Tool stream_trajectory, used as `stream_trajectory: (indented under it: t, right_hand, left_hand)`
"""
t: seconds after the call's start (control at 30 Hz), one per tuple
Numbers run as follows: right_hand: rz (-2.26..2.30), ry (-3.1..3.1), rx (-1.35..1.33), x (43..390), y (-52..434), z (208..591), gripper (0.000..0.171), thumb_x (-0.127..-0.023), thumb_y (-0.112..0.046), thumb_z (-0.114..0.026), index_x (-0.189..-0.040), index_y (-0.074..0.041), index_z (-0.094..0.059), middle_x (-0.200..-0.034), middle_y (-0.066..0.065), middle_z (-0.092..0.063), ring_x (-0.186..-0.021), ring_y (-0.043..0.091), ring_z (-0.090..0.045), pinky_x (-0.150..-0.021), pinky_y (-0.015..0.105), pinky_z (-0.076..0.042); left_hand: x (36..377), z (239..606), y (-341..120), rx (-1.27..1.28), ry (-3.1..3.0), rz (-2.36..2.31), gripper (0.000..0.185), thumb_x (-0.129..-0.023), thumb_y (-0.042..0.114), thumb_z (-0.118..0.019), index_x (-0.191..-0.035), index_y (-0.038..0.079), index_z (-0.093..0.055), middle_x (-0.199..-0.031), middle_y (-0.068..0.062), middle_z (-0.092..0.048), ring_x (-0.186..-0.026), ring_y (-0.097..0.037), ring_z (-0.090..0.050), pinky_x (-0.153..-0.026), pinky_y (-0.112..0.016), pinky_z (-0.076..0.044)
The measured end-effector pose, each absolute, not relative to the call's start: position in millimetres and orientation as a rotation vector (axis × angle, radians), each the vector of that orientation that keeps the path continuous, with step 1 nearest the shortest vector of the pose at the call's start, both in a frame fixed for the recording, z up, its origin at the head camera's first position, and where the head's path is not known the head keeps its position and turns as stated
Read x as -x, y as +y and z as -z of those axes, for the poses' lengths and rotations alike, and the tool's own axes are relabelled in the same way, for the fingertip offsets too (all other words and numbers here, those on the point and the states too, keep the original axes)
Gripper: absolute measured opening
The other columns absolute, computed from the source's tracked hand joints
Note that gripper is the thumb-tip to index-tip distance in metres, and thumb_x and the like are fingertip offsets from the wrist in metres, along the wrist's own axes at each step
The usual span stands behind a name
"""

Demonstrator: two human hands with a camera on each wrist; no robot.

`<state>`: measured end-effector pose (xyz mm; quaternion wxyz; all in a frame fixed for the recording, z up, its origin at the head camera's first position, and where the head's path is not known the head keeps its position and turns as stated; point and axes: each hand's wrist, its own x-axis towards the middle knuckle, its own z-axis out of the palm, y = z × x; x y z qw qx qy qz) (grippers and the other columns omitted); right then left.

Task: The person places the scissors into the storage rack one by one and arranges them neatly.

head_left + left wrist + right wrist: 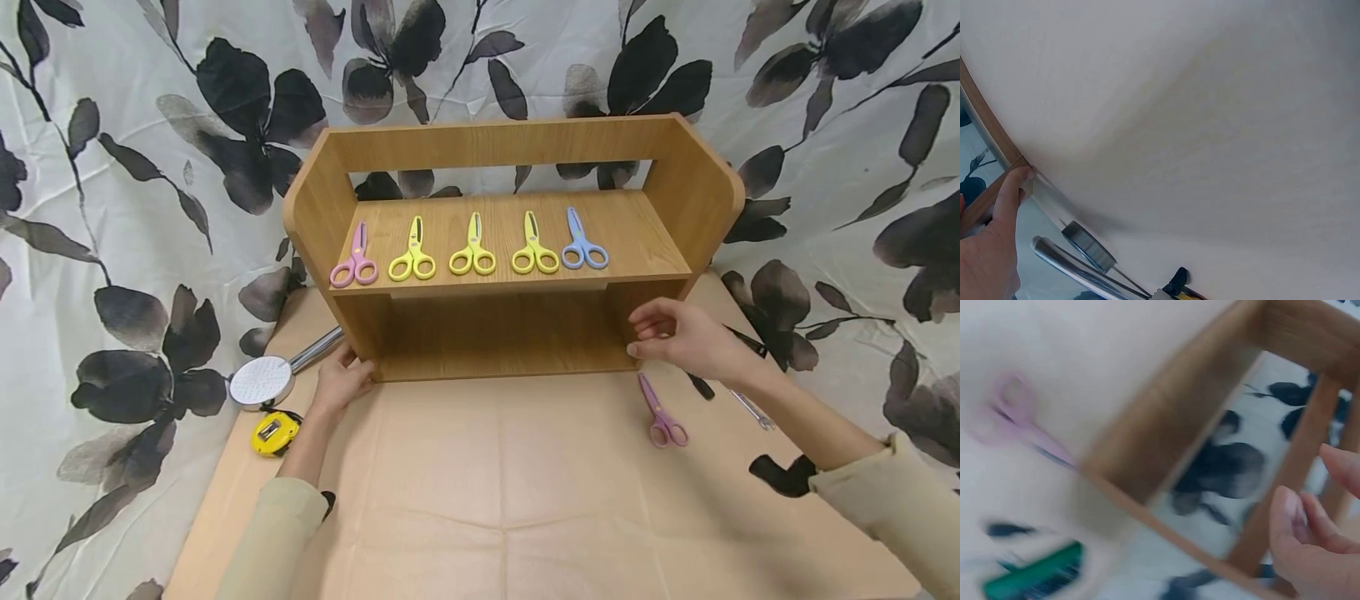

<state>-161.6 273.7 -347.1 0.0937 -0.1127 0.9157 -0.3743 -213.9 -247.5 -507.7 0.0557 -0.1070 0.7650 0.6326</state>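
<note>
On the table stands a two-tier wooden shelf. Along its upper board lie a pink pair of scissors, three yellow pairs, one being the middle yellow scissors, and the blue scissors. My left hand grips the shelf's lower left corner; in the left wrist view a finger lies over the wooden edge. By the lower right side is my right hand, its fingers loosely bent and holding nothing. Another pink pair of scissors rests on the table just below it.
Left of the shelf lie a shower head with a chrome handle and a yellow tape measure. Beyond my right forearm is a metal wrench-like tool; the right wrist view shows a green object there. Floral cloth hangs behind.
</note>
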Motion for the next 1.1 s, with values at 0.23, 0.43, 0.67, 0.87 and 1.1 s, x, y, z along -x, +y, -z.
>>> stream_trajectory:
  t: [0.23, 0.43, 0.67, 0.87, 1.1]
  right_hand:
    - [1.249, 2.617, 0.214, 141, 304, 427, 0.053, -0.096, -0.021, -0.075, -0.140, -0.001, -0.055, -0.135, 0.020, -0.063, -0.123, 0.037, -0.060, -0.090, 0.023, -0.057]
    - [1.242, 2.560, 0.107, 125, 320, 471, 0.064, -0.096, -0.028, -0.074, -0.149, -0.002, -0.048, -0.147, 0.024, -0.054, -0.133, 0.045, -0.052, -0.096, 0.043, -0.057]
    - [1.203, 2.604, 0.025, 115, 325, 497, 0.069, -0.091, -0.018, -0.079, -0.147, 0.006, -0.047, -0.144, 0.030, -0.055, -0.130, 0.051, -0.052, -0.100, 0.055, -0.054]
    - [1.191, 2.651, -0.007, 110, 323, 513, 0.074, -0.087, -0.016, -0.084, -0.144, 0.013, -0.047, -0.134, 0.032, -0.060, -0.121, 0.045, -0.058, -0.095, 0.038, -0.054]
    - [1.146, 2.749, -0.073, 108, 321, 519, 0.063, -0.090, -0.014, -0.081, -0.141, 0.009, -0.052, -0.129, 0.031, -0.060, -0.114, 0.045, -0.059, -0.086, 0.034, -0.056]
  left_hand:
    - [213, 506, -246, 0.316, 2.327, -1.935, 0.070, -0.098, 0.003, -0.058, -0.163, 0.016, -0.034, -0.160, -0.021, -0.044, -0.101, -0.026, -0.067, -0.086, -0.037, -0.063]
    - [215, 510, -246, 0.300, 2.324, -1.941, 0.070, -0.098, 0.003, -0.059, -0.163, 0.015, -0.034, -0.159, -0.022, -0.045, -0.096, -0.026, -0.067, -0.081, -0.035, -0.063]
    - [212, 503, -246, 0.329, 2.306, -1.934, 0.071, -0.098, 0.003, -0.059, -0.163, 0.014, -0.033, -0.162, -0.022, -0.041, -0.105, -0.030, -0.065, -0.086, -0.039, -0.063]
    - [204, 480, -239, 0.343, 2.302, -1.900, 0.073, -0.095, 0.001, -0.060, -0.163, 0.010, -0.034, -0.161, -0.025, -0.042, -0.100, -0.033, -0.067, -0.088, -0.044, -0.062]
    - [209, 492, -245, 0.354, 2.328, -1.885, 0.073, -0.097, 0.005, -0.060, -0.164, 0.016, -0.033, -0.162, -0.021, -0.042, -0.103, -0.030, -0.066, -0.086, -0.038, -0.062]
